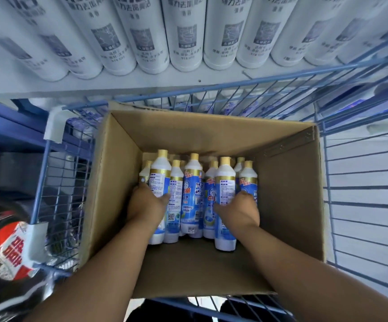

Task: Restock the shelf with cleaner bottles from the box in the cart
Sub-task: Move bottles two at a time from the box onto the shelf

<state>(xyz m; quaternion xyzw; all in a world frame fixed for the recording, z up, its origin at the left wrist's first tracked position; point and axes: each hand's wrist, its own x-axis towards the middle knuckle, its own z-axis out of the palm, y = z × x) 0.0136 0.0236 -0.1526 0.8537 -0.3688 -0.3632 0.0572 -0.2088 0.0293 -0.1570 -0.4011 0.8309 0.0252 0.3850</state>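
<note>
Cleaner bottles (194, 196) stand upright, clustered at the far end of the box (288, 194) in the cart (362, 159). Pick-up step: left hand (145, 205) curls round one bottle (159, 182), right hand (238, 211) round another (225, 182). Next, likely lift both clear of the box walls and up to the shelf (142, 83).

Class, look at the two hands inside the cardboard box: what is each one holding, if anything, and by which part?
The left hand grips one cleaner bottle around its labelled middle. The right hand grips another bottle the same way, around its body, not its cap.
</note>
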